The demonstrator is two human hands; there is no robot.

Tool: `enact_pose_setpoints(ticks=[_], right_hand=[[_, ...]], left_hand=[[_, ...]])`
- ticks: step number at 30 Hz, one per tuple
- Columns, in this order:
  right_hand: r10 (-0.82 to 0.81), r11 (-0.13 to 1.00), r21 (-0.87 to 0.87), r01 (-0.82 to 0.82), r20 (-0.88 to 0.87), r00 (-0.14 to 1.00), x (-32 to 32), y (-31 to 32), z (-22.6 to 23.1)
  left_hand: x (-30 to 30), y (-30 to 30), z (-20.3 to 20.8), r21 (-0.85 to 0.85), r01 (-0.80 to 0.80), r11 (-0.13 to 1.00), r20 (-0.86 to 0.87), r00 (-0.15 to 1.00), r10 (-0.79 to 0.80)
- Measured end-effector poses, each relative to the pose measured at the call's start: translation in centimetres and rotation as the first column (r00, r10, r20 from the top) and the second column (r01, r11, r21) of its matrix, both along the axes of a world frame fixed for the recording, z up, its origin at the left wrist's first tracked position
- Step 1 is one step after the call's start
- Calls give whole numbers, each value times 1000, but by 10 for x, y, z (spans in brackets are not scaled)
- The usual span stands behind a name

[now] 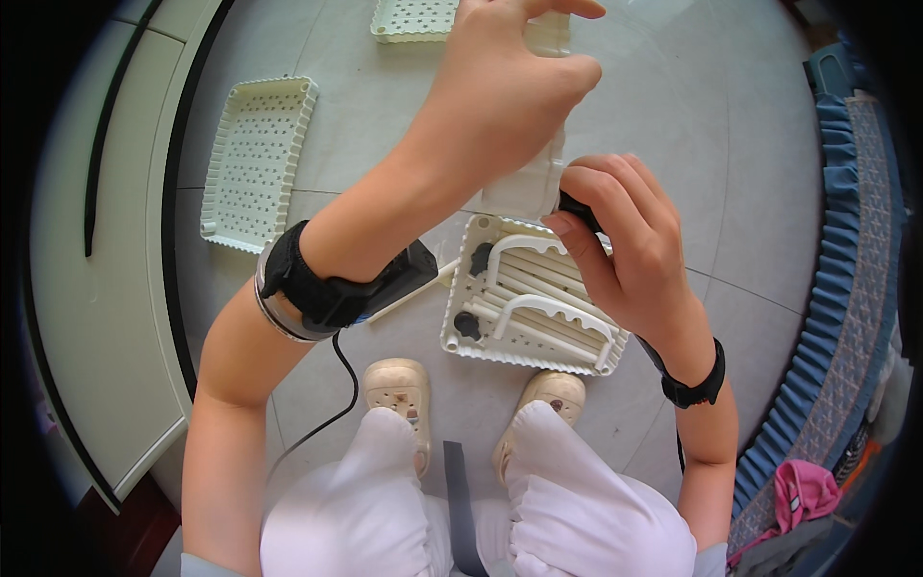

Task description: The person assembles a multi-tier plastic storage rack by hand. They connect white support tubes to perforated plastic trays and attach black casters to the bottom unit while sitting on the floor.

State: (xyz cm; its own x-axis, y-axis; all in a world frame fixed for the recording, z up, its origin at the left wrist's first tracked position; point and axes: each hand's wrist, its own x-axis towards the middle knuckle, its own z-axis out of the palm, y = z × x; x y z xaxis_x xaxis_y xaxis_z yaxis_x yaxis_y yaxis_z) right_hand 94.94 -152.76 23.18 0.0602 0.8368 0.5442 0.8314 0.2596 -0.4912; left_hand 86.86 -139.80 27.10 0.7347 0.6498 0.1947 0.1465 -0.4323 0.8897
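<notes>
My left hand (510, 82) is stretched far forward at the top edge. Its thumb and a finger stand apart with nothing seen between them, and part of the hand is cut off by the frame. My right hand (630, 226) has its fingers curled around a small black piece (580, 210), mostly hidden by the fingers. Just left of it lies a whitish, glossy tray-like piece (524, 192), partly covered by my left forearm. Below the right hand is a cream tray (452, 332) holding white rods (548, 274), two white wavy handles (548, 305) and black knob-like pieces (467, 325).
Another cream tray with star-shaped holes (252, 159) lies on the tiled floor at left, and a similar tray (413, 21) at the top. A loose rod (404, 296) sticks out beside the near tray. A cabinet (135, 192) borders the left, blue pleated fabric (817, 288) the right.
</notes>
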Motion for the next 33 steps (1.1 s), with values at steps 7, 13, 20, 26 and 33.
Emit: enact_pose_setpoints(ticks=[7,13,20,26,33], right_hand=[[3,991,-135,-24,-148,989,-1,-6,0],[4,997,-76,-16,-154,988,6,-5,-6],[124,992,-4,-124,69,990,29,-13,-3],[131,991,-41,-127,129,983,26,-8,-8],[80,996,46,-73,-181,980,9,-2,-18]], left_hand=[[8,10,-22,-92,14,996,-22,1000,-16],[9,17,-29,-12,62,998,56,997,-61],[15,15,-30,17,89,996,71,993,-90],[13,8,-16,34,78,996,-15,997,-77],[14,2,-18,-153,120,981,58,992,-112]])
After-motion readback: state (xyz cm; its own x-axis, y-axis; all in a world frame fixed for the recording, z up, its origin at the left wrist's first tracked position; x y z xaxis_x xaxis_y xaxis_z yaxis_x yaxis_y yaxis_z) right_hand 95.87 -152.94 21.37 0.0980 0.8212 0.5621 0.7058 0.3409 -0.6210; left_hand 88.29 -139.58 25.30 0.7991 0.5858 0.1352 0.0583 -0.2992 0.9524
